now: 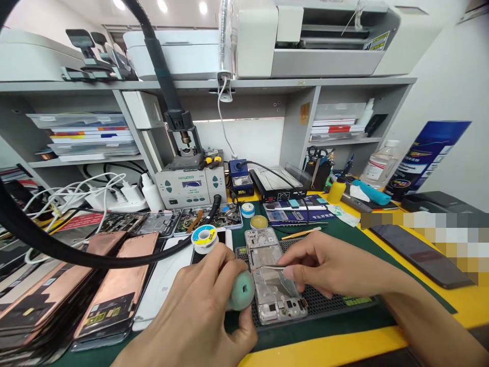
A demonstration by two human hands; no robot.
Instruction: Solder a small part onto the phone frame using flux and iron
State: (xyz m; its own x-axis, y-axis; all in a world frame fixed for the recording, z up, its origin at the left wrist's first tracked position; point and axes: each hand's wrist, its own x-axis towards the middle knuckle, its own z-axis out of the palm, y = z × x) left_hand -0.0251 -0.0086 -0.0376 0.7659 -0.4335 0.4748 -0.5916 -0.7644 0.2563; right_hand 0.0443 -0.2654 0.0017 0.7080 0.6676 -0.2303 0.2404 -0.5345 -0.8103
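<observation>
A phone frame point(269, 285) with its bare metal inside facing up lies on a dark ridged mat point(324, 300). My left hand point(206, 300) is closed around a teal rubber bulb point(243, 290), whose rounded end with a small hole faces me, just left of the frame. Metal tweezers point(273, 267) are pinched between the thumb and fingers of my right hand point(317, 262). Their tips reach over the middle of the frame; whether they touch it I cannot tell. Part of the frame's right side is hidden by my right hand.
Stacked phone screens and housings point(118, 285) fill the left side. A solder spool point(204, 237) and an open round tin point(259, 222) lie behind my hands. Farther back stands a hot-air station point(191, 186). A black hose point(126, 262) arcs across the left. A dark phone point(420, 255) lies right.
</observation>
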